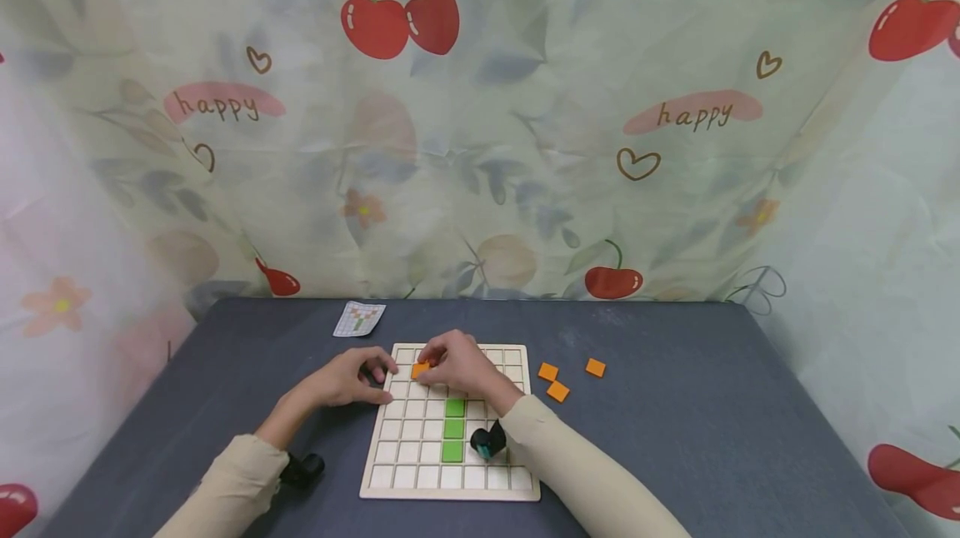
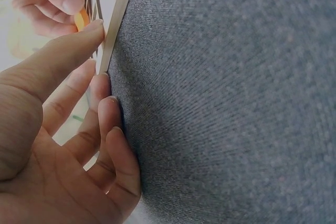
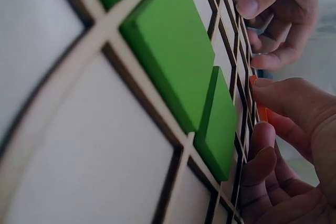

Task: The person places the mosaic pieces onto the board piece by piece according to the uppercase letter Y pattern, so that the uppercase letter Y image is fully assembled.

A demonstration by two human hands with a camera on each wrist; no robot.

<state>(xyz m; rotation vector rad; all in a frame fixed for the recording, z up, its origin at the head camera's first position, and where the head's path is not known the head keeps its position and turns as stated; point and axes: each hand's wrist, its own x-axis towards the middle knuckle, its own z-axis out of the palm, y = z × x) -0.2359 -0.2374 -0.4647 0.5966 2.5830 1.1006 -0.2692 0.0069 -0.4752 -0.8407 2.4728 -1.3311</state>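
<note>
Tabletop (image 1: 712,405): grey fabric, bearing board (image 1: 405,478) | curtain (image 1: 480,138): cherry-printed | card (image 1: 359,319): seemingly gridded

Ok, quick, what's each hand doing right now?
Left hand: open, fingers loosely bent, touching the left edge of the board.
Right hand: closed, pinching an orange tile at the board.

A pale cherry-printed curtain (image 1: 465,180) hangs behind and beside a dark grey-blue table (image 1: 667,430).
</note>
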